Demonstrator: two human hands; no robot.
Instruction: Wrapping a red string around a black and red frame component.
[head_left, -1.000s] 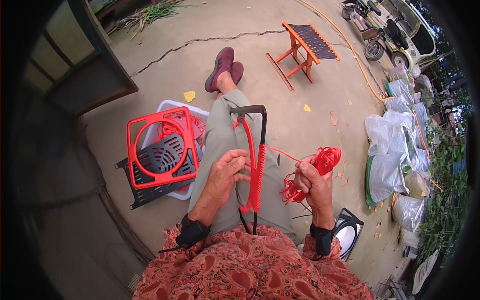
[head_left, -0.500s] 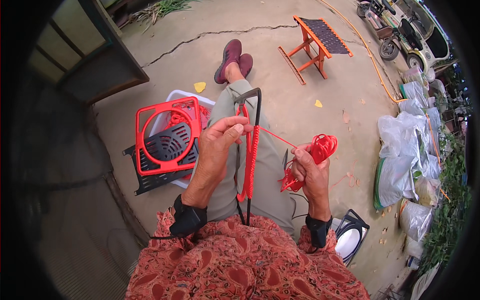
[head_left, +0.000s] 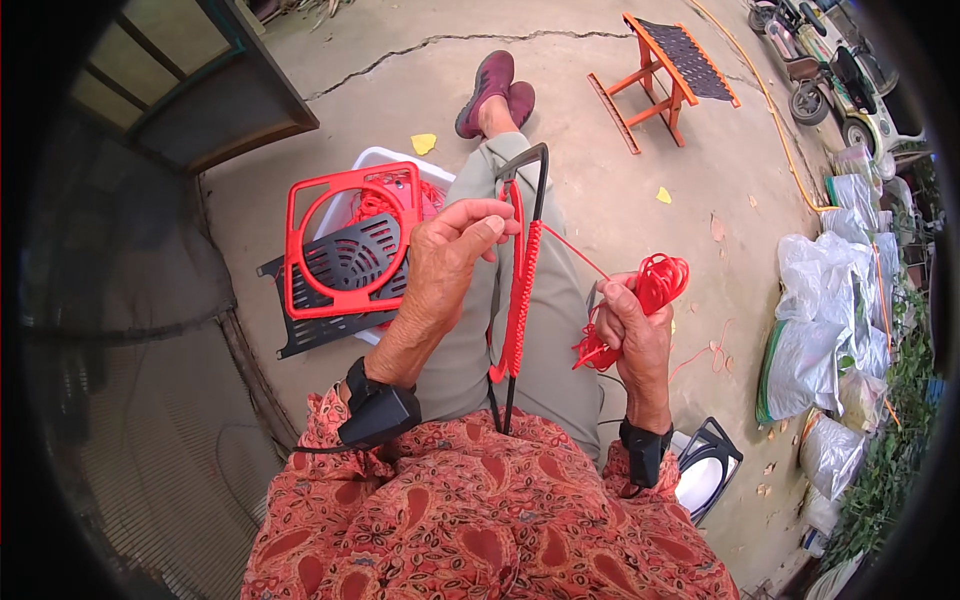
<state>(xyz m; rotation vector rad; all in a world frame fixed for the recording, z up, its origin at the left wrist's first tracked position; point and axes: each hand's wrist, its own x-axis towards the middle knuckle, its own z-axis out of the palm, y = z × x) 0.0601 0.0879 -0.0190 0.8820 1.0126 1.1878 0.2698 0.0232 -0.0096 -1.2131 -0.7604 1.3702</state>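
A narrow black metal frame point(head_left: 543, 182) stands tilted over my lap, its lower end against my shirt. Red cord point(head_left: 524, 290) is wound in tight coils along its right bar. A flat red strip point(head_left: 517, 255) runs down beside the coils. My left hand point(head_left: 450, 262) is at the upper part of the frame, fingers curled at the red strip; its fingertips are partly hidden. From the top of the coils a taut length of cord leads to my right hand point(head_left: 638, 325), which is closed around a looped bundle of red cord point(head_left: 660, 283). Loose loops hang below that hand.
On my left, a white basket point(head_left: 378, 157) holds red cord, with a red plastic frame point(head_left: 297, 240) and black slatted panel point(head_left: 300, 330) over it. An orange folding stool point(head_left: 650, 80) stands ahead. Stuffed sacks point(head_left: 810, 350) line the right; a black-framed white item point(head_left: 700, 480) lies near my right elbow.
The whole view has shifted, so the scene sits slightly farther right and higher. My left fingertips have drawn a little away from the coils. My right hand still keeps the cord taut.
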